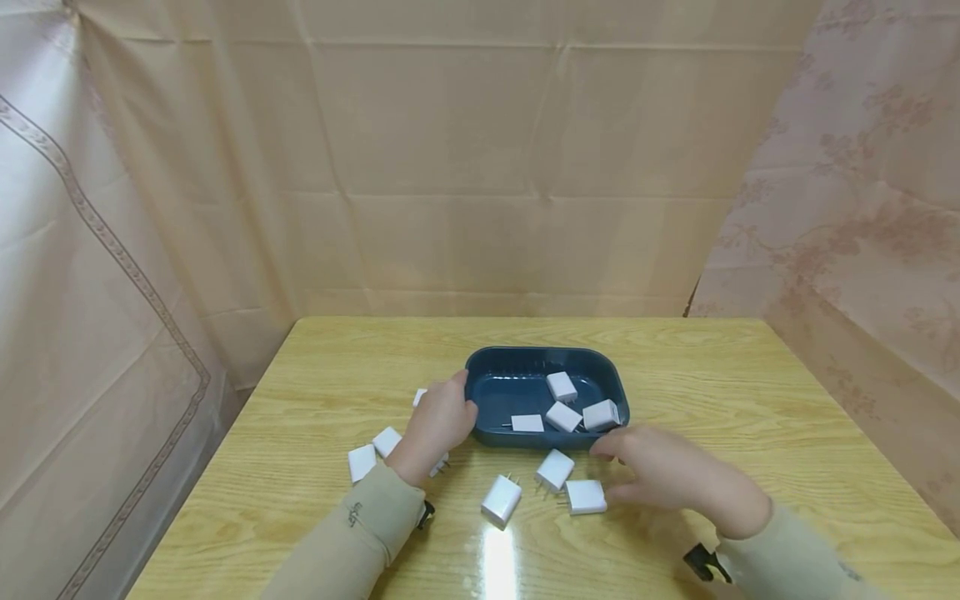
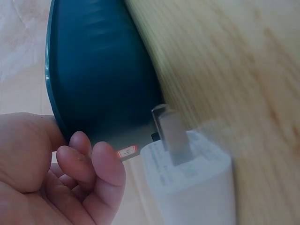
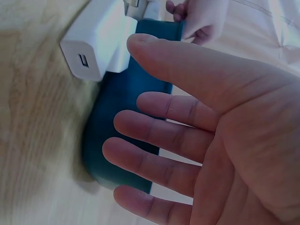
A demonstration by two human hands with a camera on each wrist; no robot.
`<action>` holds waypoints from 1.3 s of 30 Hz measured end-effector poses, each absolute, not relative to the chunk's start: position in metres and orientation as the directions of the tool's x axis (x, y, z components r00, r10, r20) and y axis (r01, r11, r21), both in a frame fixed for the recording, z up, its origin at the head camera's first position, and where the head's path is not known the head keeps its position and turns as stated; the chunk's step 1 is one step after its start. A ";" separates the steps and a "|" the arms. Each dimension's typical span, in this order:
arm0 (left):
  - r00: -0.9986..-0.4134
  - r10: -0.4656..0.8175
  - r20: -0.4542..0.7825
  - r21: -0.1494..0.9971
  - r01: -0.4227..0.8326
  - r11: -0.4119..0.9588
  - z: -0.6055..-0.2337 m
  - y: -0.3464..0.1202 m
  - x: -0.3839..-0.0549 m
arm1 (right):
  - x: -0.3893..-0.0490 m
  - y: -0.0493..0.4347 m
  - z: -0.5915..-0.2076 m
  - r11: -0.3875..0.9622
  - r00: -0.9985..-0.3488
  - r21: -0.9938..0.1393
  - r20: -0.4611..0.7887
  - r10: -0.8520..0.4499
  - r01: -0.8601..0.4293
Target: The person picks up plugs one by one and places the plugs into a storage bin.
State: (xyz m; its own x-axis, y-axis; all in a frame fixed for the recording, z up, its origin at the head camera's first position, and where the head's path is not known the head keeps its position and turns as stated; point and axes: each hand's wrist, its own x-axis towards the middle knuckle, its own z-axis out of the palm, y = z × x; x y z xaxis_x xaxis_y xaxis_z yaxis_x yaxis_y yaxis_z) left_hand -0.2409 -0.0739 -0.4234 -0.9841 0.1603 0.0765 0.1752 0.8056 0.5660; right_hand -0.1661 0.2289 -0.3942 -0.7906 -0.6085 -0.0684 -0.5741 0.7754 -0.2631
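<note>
Left hand [image 1: 441,414]: curled over the left end of the bin, gripping its rim between thumb and fingers.
Right hand [image 1: 660,468]: palm bare and fingers loosely extended, holding nothing, near the bin's front right corner; whether the fingertips touch it I cannot tell. The thumb is close to a charger on the table.
Bin [image 1: 510,390]: dark teal-blue, smooth and glossy, a shallow oblong with rounded corners, sitting on the table between the hands.
Chargers inside: four white blocks, one flat by the front wall [image 1: 527,423], the others grouped toward the right end.
Chargers outside: three in front of the bin, the nearest [image 1: 501,501] catching light; others around the left forearm, some partly hidden.
Charger shape: glossy, plastic-looking, softened edges, two flat metal prongs at one end; one shows a slot-like port.
Sleeves [image 1: 352,529]: beige, with small dark lettering; black buckles at the wrists.
Table [image 1: 360,354]: yellowish wood grain, shiny, with a bright streak of reflected light at the front.
Room: creased beige cloth [image 1: 450,167] hangs behind; pinkish floral cloth [image 1: 885,233] at right; pale cloth with a patterned band [image 1: 123,254] at left.
</note>
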 end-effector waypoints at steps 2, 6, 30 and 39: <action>-0.984 0.160 0.076 0.568 0.174 0.805 -0.423 -0.074 -0.241 | -0.166 0.227 -0.396 0.766 -0.782 -0.272 -0.070 -0.620 -0.583; -0.984 0.159 0.082 0.564 0.177 0.806 -0.424 -0.074 -0.241 | -0.165 0.222 -0.399 0.769 -0.781 -0.293 -0.102 -0.617 -0.569; -0.985 0.155 0.069 0.581 0.167 0.797 -0.425 -0.074 -0.242 | -0.166 0.210 -0.416 0.802 -0.792 -0.304 -0.193 -0.580 -0.513; -0.985 0.159 0.060 0.583 0.164 0.796 -0.426 -0.074 -0.243 | -0.167 0.208 -0.418 0.797 -0.785 -0.311 -0.199 -0.587 -0.517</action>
